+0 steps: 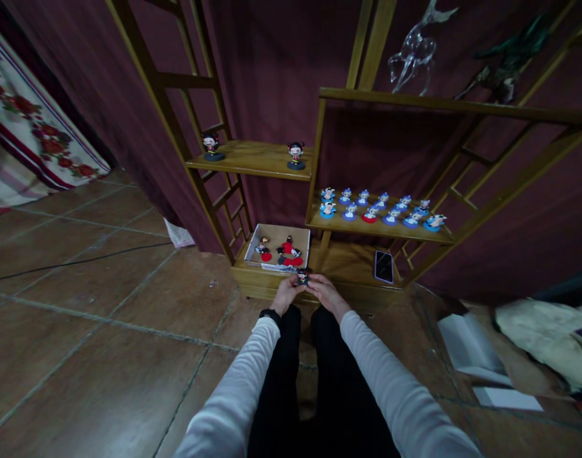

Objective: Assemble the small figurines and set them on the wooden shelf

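Note:
Between my two hands is a small black-haired figurine [303, 276], held upright by its dark base in front of the low shelf. My left hand [287, 292] pinches it from the left, and my right hand [327, 294] grips it from the right. Just behind them stands an open cardboard box [250, 256] with several red and black figurines [289, 248] lying in it. Two similar dark-based figurines stand on the shelf above: one at the left end [211, 146] and another at the right end [296, 156].
Several blue and white figurines [363, 197] stand in two rows on the right shelf [381, 230]. A phone [383, 266] lies on the bottom board. A glass deer [415, 54] and a dark green statue [510, 60] stand higher up. White boxes [472, 350] lie on the floor, right.

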A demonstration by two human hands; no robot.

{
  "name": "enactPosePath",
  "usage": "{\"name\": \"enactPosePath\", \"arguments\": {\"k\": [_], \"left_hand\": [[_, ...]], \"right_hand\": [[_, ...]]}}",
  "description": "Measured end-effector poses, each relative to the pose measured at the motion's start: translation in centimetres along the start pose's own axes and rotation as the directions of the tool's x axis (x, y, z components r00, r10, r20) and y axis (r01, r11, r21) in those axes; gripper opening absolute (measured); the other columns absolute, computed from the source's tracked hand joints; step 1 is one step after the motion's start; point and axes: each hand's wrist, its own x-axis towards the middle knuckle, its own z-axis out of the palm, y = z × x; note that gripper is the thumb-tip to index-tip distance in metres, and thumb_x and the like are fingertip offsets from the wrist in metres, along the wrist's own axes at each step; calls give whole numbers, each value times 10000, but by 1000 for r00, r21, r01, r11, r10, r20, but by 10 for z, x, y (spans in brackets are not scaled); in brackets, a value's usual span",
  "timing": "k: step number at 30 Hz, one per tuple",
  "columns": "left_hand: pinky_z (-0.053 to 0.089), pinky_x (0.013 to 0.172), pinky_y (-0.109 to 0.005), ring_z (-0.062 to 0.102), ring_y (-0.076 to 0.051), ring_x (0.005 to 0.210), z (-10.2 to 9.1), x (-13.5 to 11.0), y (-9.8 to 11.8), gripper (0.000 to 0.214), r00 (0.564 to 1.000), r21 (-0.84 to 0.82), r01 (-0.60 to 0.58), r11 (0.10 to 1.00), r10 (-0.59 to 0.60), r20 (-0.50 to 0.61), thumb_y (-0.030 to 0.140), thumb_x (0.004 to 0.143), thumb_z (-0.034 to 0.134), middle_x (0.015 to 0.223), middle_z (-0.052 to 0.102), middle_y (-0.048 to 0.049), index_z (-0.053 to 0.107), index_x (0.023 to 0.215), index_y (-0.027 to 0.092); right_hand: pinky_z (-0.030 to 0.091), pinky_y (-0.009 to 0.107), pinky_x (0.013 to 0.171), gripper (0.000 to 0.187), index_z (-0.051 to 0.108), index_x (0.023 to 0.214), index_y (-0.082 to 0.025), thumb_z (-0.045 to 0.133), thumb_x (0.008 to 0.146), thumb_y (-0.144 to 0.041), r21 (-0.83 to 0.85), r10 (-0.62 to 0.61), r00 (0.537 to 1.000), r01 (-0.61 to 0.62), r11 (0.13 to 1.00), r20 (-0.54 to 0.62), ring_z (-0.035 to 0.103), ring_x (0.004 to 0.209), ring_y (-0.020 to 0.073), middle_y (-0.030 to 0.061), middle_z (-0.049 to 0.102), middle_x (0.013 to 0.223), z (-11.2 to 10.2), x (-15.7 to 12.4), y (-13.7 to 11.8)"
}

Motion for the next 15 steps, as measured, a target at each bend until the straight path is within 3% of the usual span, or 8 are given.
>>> {"name": "enactPosePath", "arguments": {"k": [15], "left_hand": [[419,787,-293,579,-156,762,-6,-1,5,356,994,-3,87,996,-87,68,257,529,768,793,664,-48,675,845,123]], "right_hand": [[448,365,858,315,599,866,-206,731,582,-229,21,-8,1000,8,1000,11,622,839,155,11,655,864,1,-2,-1]]}}
